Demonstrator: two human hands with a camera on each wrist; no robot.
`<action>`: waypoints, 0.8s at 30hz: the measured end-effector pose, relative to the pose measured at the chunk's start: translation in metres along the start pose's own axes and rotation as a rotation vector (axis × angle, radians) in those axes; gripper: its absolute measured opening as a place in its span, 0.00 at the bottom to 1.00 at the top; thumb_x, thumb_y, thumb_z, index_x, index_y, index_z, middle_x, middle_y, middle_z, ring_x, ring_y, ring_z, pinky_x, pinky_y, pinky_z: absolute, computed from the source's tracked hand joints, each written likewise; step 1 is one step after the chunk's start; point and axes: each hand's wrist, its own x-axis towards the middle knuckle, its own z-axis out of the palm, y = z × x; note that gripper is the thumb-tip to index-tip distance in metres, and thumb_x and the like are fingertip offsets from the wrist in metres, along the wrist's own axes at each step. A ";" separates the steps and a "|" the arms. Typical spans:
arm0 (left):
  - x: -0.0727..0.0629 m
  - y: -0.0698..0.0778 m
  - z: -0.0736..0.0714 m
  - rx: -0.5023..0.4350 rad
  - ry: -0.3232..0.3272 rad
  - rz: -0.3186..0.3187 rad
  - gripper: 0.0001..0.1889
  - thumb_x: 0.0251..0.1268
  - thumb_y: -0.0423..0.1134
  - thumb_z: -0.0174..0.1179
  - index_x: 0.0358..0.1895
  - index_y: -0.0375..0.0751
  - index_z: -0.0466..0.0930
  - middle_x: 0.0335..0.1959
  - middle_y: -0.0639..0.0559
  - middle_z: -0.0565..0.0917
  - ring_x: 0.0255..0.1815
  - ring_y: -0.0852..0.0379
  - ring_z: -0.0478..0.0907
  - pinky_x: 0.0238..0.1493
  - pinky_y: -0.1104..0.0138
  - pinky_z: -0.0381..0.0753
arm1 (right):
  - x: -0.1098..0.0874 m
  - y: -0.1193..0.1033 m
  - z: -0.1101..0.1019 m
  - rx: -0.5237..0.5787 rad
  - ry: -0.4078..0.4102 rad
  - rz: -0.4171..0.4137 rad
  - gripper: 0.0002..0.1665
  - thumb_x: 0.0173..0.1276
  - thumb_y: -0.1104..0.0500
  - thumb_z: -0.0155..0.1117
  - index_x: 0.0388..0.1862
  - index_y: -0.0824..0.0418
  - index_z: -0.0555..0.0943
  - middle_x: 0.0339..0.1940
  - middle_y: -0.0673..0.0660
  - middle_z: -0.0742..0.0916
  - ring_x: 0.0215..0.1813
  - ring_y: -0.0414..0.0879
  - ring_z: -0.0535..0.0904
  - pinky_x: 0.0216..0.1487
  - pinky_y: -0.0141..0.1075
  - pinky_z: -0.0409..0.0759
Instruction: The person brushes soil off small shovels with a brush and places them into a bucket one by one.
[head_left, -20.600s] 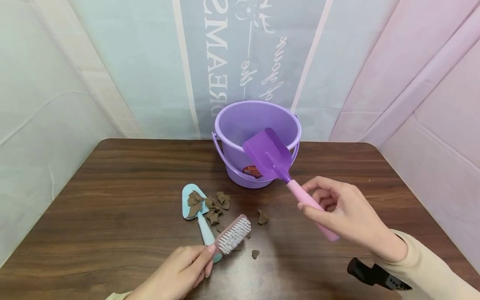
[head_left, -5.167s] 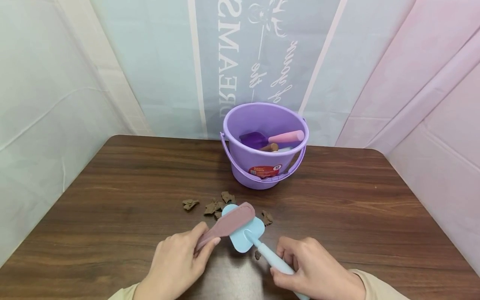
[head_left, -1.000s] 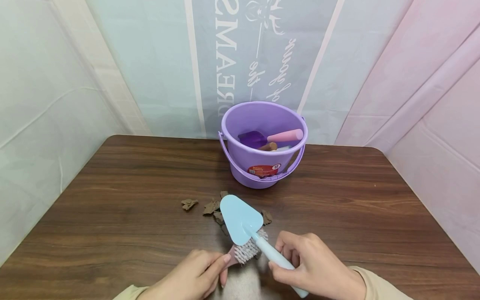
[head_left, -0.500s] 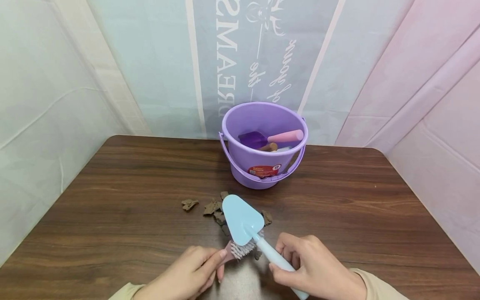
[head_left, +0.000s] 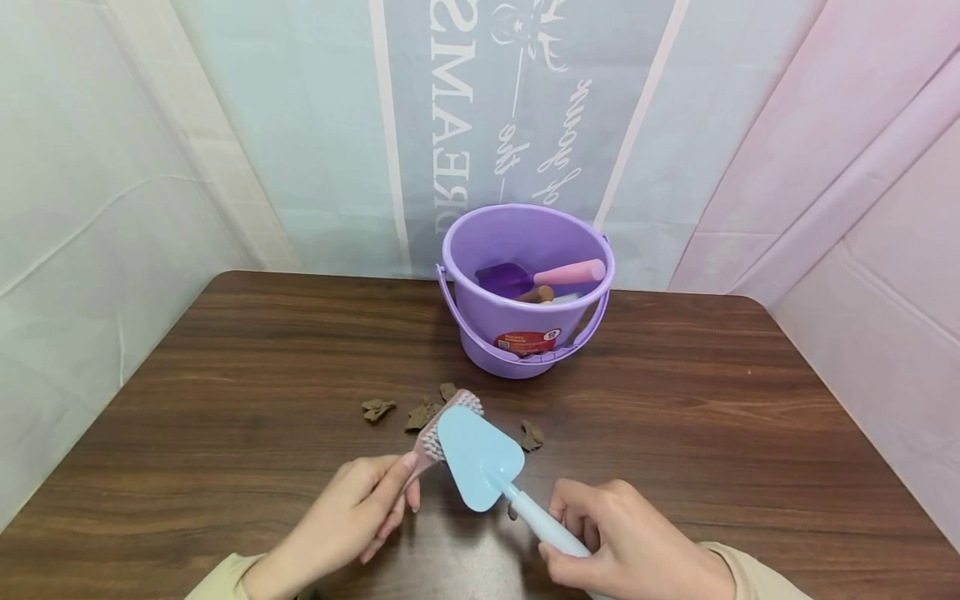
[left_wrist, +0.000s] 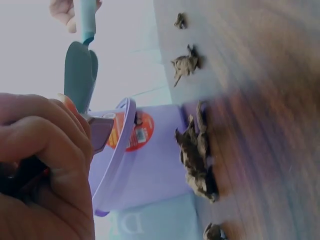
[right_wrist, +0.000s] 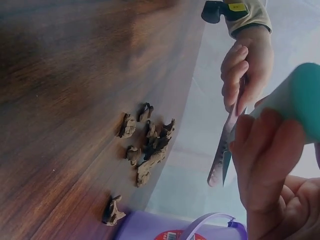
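My left hand [head_left: 337, 517] grips the handle of a pinkish scrub brush with white bristles [head_left: 468, 402]. The brush lies along the far left edge of a light-blue hand trowel [head_left: 480, 458], bristles toward the blade, which covers part of them. My right hand [head_left: 626, 542] holds that trowel by its pale handle, above the table. In the right wrist view, the brush [right_wrist: 219, 162] and blade sit close together in the air. Brown flaky pieces [head_left: 422, 414] lie on the table behind and beside the tools; a small one [head_left: 512, 511] is partly hidden by the trowel.
A purple bucket [head_left: 487, 321] stands at the back of the wooden table [head_left: 675, 375], its handle hanging at the front. Inside are a purple shovel [head_left: 506, 279] with a pink handle and a brown handle end [head_left: 538, 294]. Fabric walls surround the table.
The brush has moved from under the trowel's near side to its far left edge; the trowel has shifted slightly nearer. Much earlier, my right hand held the purple shovel, now in the bucket.
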 end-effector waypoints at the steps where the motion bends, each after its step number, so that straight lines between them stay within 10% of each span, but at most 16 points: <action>1: 0.000 0.000 -0.002 0.001 0.009 0.002 0.24 0.79 0.50 0.38 0.26 0.39 0.74 0.08 0.56 0.69 0.03 0.69 0.63 0.03 0.68 0.66 | 0.000 0.000 0.000 0.000 -0.002 0.000 0.18 0.53 0.61 0.72 0.28 0.42 0.72 0.13 0.33 0.70 0.19 0.17 0.60 0.18 0.15 0.59; 24: 0.003 -0.004 -0.011 0.005 0.076 -0.032 0.24 0.79 0.48 0.39 0.30 0.35 0.76 0.09 0.54 0.70 0.03 0.65 0.65 0.05 0.66 0.66 | -0.005 0.003 -0.003 -0.051 0.030 -0.006 0.19 0.51 0.61 0.73 0.28 0.42 0.72 0.13 0.32 0.69 0.19 0.15 0.58 0.18 0.15 0.58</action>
